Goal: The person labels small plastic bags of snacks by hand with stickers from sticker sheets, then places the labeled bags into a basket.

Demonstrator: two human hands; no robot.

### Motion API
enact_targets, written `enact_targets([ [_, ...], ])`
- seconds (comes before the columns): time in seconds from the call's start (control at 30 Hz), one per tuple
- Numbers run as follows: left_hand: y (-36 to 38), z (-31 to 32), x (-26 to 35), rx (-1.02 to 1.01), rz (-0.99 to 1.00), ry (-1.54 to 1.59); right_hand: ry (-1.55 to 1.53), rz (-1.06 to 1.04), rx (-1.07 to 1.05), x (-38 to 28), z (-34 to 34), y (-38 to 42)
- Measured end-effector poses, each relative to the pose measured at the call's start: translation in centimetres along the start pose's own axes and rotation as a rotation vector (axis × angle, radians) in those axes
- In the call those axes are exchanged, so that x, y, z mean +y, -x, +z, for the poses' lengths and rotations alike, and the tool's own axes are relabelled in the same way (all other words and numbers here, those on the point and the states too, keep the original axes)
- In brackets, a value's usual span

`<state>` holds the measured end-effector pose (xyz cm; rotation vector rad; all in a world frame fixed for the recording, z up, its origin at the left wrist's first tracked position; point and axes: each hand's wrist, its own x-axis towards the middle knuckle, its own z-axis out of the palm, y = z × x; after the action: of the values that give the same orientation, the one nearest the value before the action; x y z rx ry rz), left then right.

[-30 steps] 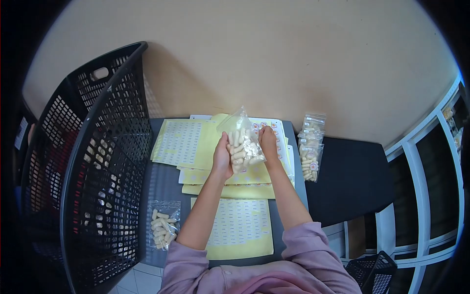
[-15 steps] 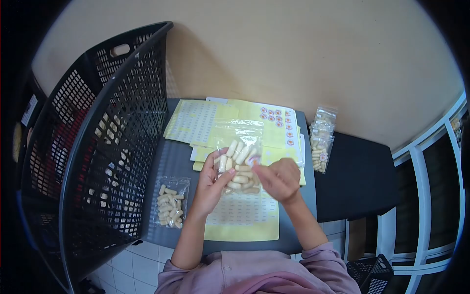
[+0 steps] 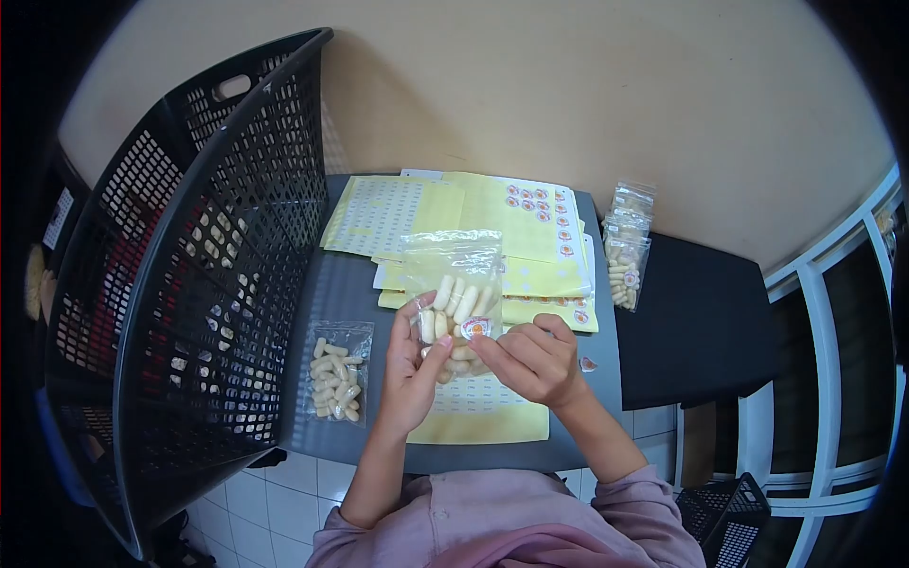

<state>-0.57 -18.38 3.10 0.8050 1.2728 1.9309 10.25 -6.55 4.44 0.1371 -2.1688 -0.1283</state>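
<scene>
**Desk:** While the left hand (image 3: 409,369) props a clear bag (image 3: 456,301) of pale capsule-shaped pieces above the middle of the small grey table (image 3: 333,295), what is the right hand (image 3: 538,358) doing?

**Photographer:** Its fingertips are pressed to a round orange-and-white sticker (image 3: 475,328) on the bag's front face. The left hand is closed on the bag's left edge, thumb in front and fingers behind, seemingly to keep the film taut and facing the person. Both hands sit close together, wrists bent inward, forearms rising from the table's near edge in pink sleeves.

**Desk:** And around them?

**Photographer:** Yellow sticker sheets (image 3: 530,220) fan across the far half of the table, within easy reach; 1 more lies under the hands. A loose sticker (image 3: 588,363) rests near the right edge. 1 filled bag (image 3: 336,382) lies flat by the near left corner, apparently unlabelled. A short row of bags (image 3: 627,248) overlaps along the far right edge, at least 1 showing a sticker. A tall black mesh basket (image 3: 199,265) stands against the left edge.
</scene>
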Motion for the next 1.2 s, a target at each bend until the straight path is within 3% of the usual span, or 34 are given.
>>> enact_targets([
  [0.2, 0.0, 0.4, 0.4, 0.002, 0.027, -0.034, -0.001, 0.036, 0.040, -0.1, 0.5, -0.4],
  [0.6, 0.2, 0.5, -0.3, -0.012, 0.003, 0.009, 0.002, 0.162, -0.094, -0.4, 0.7, 0.5],
  [0.77, 0.3, 0.3, -0.8, 0.031, -0.025, 0.072, -0.058, 0.394, -0.337, -1.9, 0.1, 1.3],
  [1.0, 1.0, 0.9, -0.7, -0.021, -0.090, 0.101, -0.009, 0.496, -0.315, -1.6, -0.4, 1.4],
  [1.07, 1.0, 0.8, -1.3, 0.006, -0.045, 0.143, -0.052, 0.501, -0.199, -1.9, -0.3, 1.7],
  [1.2, 1.1, 0.6, -1.4, 0.024, -0.054, 0.132, -0.096, 0.396, -0.152, -2.3, -0.4, 2.8],
])
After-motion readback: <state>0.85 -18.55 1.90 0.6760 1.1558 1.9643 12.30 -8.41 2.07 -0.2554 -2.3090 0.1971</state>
